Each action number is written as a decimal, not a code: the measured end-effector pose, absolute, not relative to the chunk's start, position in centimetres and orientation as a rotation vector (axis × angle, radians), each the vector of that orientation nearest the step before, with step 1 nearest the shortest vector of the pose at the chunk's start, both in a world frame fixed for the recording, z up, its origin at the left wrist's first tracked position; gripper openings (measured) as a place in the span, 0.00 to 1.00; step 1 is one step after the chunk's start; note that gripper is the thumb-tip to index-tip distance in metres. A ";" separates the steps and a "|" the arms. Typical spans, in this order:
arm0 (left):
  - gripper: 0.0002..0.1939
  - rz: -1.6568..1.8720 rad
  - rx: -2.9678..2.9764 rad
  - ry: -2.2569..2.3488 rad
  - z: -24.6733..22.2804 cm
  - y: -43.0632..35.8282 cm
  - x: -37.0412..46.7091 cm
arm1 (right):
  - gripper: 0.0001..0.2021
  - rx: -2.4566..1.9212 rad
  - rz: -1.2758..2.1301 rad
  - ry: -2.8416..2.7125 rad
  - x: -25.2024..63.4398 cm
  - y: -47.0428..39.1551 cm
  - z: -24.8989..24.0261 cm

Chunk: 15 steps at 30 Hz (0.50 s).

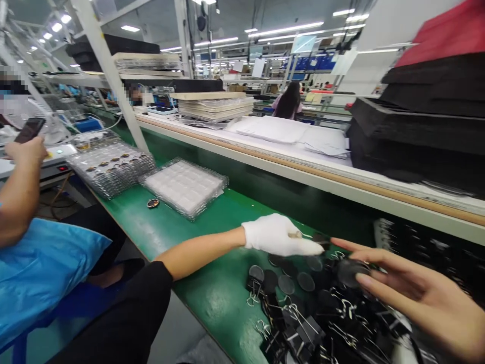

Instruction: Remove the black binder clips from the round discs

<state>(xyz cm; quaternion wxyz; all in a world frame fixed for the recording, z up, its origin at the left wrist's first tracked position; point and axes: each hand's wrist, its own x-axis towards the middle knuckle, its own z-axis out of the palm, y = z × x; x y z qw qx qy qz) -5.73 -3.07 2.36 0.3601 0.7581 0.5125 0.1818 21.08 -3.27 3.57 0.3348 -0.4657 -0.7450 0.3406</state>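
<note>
My left hand [278, 235], in a white glove, is closed over the green bench. A small blurred dark piece [321, 239] sits at its fingertips; I cannot make out its kind. My bare right hand [417, 293] pinches a black round disc [351, 273] between thumb and fingers, with the index finger stretched toward the glove. Below both hands lies a pile of black binder clips [303, 328] with silver wire handles. Several loose dark discs [286, 284] are scattered along the pile's near left side, and one disc [256, 273] lies against a clip.
Clear plastic trays [185, 187] stand on the green bench, beside a taller tray stack [109, 164] and a small ring-shaped part [152, 203]. A raised shelf [265, 149] runs behind. Black foam blocks [424, 121] rise at right. At left, a co-worker's hand [28, 149] holds a phone.
</note>
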 end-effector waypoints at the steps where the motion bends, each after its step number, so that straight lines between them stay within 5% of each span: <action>1: 0.36 0.477 1.920 1.345 1.9 -2.3 -6.2 | 0.25 -1.240 0.992 -1.898 20.5 -3.5 3.8; 8: 0.40 0.118 1.472 1.504 -1.6 3.2 -10.9 | 0.27 -1.270 1.438 -1.522 17.6 -1.9 2.4; 15: 0.48 -0.189 1.791 1.802 -1.9 4.8 -13.2 | 0.10 -1.491 1.669 -1.483 13.4 2.2 0.2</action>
